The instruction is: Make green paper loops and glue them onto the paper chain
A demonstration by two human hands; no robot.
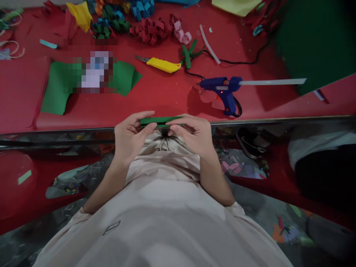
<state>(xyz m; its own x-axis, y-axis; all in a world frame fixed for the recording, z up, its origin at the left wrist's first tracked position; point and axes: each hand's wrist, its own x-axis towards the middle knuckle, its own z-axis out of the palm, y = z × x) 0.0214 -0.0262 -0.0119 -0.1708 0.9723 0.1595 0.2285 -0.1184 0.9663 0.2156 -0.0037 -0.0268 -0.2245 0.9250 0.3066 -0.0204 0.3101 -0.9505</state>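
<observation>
A narrow green paper strip [160, 120] spans the gap between my two hands at the table's front edge. My left hand [130, 133] pinches its left end between thumb and fingers. On the other end, the thumb and fingers of my right hand [193, 131] are closed. The strip looks folded or doubled, with a dark gap along its middle. Beyond my right hand lies a blue hot glue gun [219, 86] on its side, a white glue stick [272, 82] poking out of its back and a small orange light lit. A yellow utility knife [164, 65] rests farther back, blade out.
Green paper pieces [57, 87] lie at the left beside a blurred-out patch. Curled paper chains [150, 30] line the back, near short green strips [191, 53] and a loose glue stick [209, 43]. The glue gun's black cord [244, 62] runs rightward. A large green sheet [317, 44] stands at right.
</observation>
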